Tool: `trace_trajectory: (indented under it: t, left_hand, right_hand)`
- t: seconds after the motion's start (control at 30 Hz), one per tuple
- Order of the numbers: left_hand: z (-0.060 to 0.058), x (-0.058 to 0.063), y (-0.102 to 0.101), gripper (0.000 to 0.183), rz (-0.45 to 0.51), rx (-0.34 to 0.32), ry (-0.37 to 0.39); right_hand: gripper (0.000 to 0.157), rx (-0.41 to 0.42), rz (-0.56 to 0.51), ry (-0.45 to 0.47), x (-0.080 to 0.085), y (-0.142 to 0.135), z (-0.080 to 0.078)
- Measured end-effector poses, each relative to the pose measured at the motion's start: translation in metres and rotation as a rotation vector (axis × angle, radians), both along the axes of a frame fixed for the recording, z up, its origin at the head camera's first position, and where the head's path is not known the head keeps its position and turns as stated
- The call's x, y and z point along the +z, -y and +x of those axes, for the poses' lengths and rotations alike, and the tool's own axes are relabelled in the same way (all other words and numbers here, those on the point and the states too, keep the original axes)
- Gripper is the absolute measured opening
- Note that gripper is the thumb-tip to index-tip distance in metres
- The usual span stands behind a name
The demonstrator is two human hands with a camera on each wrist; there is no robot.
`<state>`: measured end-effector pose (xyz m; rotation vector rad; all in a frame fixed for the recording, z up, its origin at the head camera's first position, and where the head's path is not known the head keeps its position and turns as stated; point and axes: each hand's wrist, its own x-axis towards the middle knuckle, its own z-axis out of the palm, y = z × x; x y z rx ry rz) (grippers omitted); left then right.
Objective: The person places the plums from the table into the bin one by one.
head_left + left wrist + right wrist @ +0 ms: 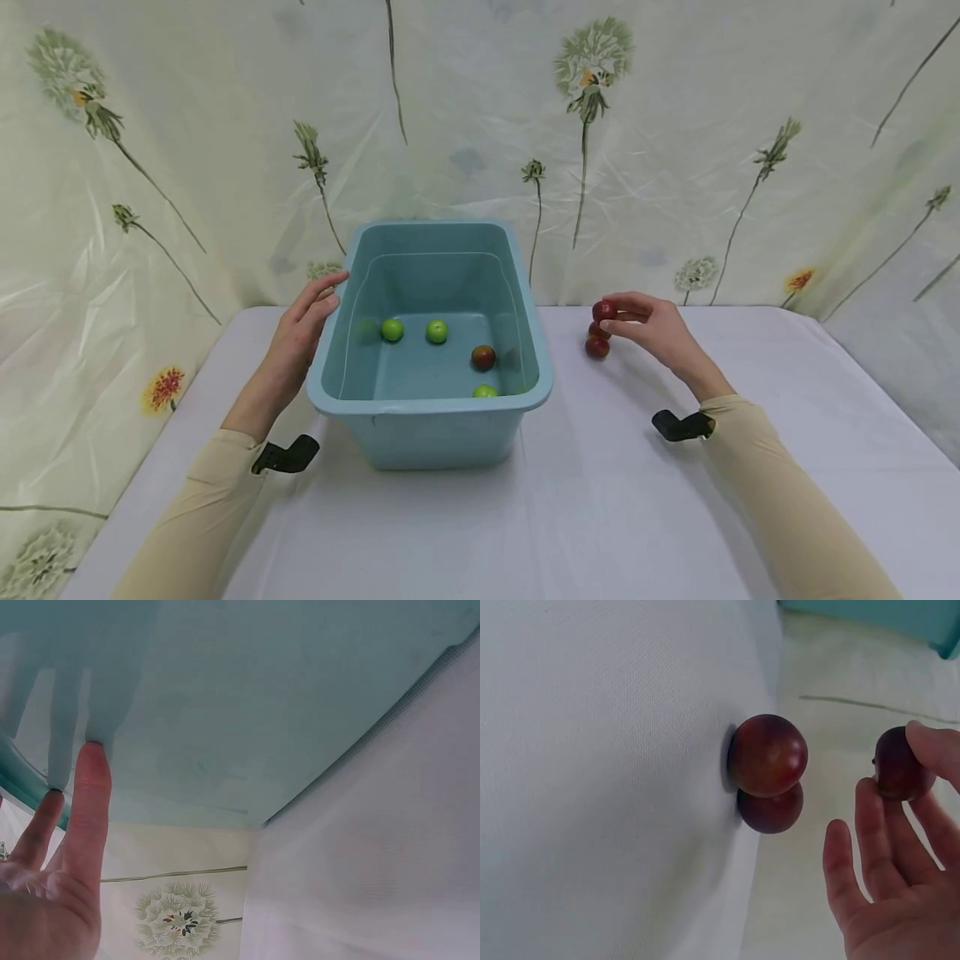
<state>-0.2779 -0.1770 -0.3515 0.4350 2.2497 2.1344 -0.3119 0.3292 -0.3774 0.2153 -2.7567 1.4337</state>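
My right hand [648, 329] pinches a dark red plum [900, 765] between thumb and fingers, raised off the table in the right wrist view. Close by, two more plums [768, 756] rest on the white cloth, one behind the other from the wrist. My left hand [296, 337] has its fingers extended along the left side of a light blue plastic tub [431, 437]; in the left wrist view the fingertips [94, 754] reach the tub's outer wall. Inside the tub lie several round green fruits [437, 332] and one reddish-brown plum [483, 357].
The table [615, 500] wears a white cloth. Behind it hangs a pale curtain [465, 108] printed with dandelions. A black strap mount [682, 426] sits at the right wrist, another black mount [288, 455] at the left.
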Motion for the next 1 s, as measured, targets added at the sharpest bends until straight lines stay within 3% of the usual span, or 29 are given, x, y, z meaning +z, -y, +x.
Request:
trace_trajectory:
  t: [0.43,1.0]
  left_hand:
    - [0.0,0.0,-0.001,0.048,-0.001,-0.001,0.003]
    - [0.001,-0.001,-0.001,0.048,-0.001,-0.002,0.005]
  right_hand:
    - [0.051,-0.011,-0.04,-0.029,0.007,0.015,0.007]
    - [0.051,0.042,-0.134,-0.065,0.018,0.035,0.015]
